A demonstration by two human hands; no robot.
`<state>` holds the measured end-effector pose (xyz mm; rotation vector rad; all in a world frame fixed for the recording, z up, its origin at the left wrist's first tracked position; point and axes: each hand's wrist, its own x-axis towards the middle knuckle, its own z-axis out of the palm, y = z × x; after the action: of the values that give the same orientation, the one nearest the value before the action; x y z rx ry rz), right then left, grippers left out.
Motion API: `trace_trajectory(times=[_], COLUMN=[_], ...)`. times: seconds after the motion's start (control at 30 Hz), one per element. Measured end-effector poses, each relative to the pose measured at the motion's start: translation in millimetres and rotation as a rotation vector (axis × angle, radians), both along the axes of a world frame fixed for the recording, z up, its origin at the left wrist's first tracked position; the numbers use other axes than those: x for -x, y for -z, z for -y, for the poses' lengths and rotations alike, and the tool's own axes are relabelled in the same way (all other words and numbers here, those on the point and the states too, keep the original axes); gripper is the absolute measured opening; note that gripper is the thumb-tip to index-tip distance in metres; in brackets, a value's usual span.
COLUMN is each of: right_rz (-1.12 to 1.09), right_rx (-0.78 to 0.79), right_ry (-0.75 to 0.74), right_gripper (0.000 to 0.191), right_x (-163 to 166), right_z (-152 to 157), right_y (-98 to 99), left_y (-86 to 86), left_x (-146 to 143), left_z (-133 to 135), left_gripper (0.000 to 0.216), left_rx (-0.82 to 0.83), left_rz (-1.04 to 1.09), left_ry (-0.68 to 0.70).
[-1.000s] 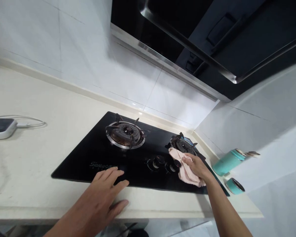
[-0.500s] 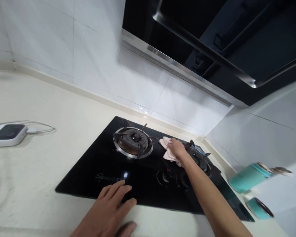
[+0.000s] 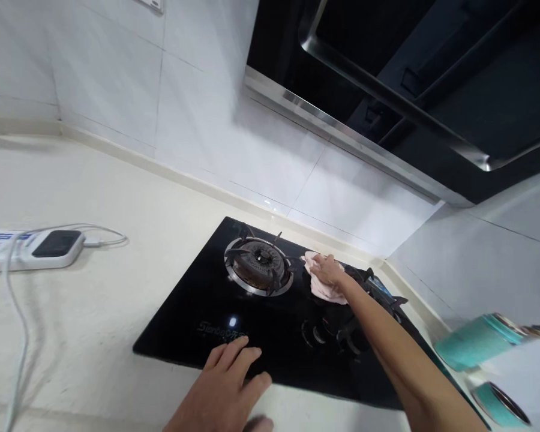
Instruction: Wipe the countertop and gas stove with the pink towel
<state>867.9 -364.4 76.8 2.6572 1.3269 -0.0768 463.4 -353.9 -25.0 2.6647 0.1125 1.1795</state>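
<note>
A black glass gas hob (image 3: 198, 312) is set into a cream countertop (image 3: 108, 288). My right hand (image 3: 328, 271) presses a crumpled pink cloth (image 3: 320, 287) onto the glass at the back, between the left burner (image 3: 257, 273) and the right burner (image 3: 373, 288). Its fingers are curled over the cloth. My left hand (image 3: 227, 393) lies flat at the front edge of the hob, fingers spread and resting on the glass, holding nothing. Two control knobs (image 3: 328, 336) sit in front of the cloth, partly covered by my right forearm.
A black range hood (image 3: 409, 78) hangs close above the hob. White tiled walls meet in the corner at right. A teal flask (image 3: 472, 342) and its teal cap (image 3: 499, 405) stand at the right. A white power strip with a dark device and cable (image 3: 49, 246) lies at left.
My right hand slid the cloth from the front right by the knobs to the back of the hob between the burners. The view shifted left. My left hand stayed flat at the front edge.
</note>
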Motion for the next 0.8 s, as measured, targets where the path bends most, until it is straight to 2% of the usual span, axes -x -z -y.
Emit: trace_trajectory(times=[0.13, 0.3, 0.37, 0.5, 0.6, 0.7, 0.8], right_rz=[-0.160, -0.467, -0.462, -0.266, -0.238, -0.274, -0.368], right_rx=[-0.021, -0.037, -0.070, -0.165, -0.155, -0.114, -0.069], right_ry=[-0.163, -0.495, -0.461, -0.201, -0.112, -0.120, -0.209], right_gripper=[0.040, 0.026, 0.026, 0.034, 0.029, 0.022, 0.019], right_x=[31.1, 55.6, 51.5, 27.5, 15.8, 22.4, 38.5], right_z=[29.5, 55.4, 54.7, 54.2, 65.8, 82.8, 100.2], right_y=[-8.1, -9.3, -6.7, -5.6, -7.4, -10.2, -18.5], left_y=[-21.2, -21.5, -21.7, -25.3, -26.2, -25.0, -24.6], left_x=[9.1, 7.3, 7.1, 9.8, 11.2, 10.9, 10.2], left_z=[4.6, 5.9, 5.2, 3.9, 3.8, 4.0, 4.0], left_gripper=[0.037, 0.036, 0.036, 0.032, 0.031, 0.030, 0.029], left_rx=[0.062, 0.076, 0.057, 0.010, 0.008, 0.011, 0.008], left_rz=[-0.061, -0.080, -0.076, -0.062, -0.041, -0.042, -0.048], left_ry=[0.010, 0.001, -0.007, -0.005, 0.005, 0.000, 0.002])
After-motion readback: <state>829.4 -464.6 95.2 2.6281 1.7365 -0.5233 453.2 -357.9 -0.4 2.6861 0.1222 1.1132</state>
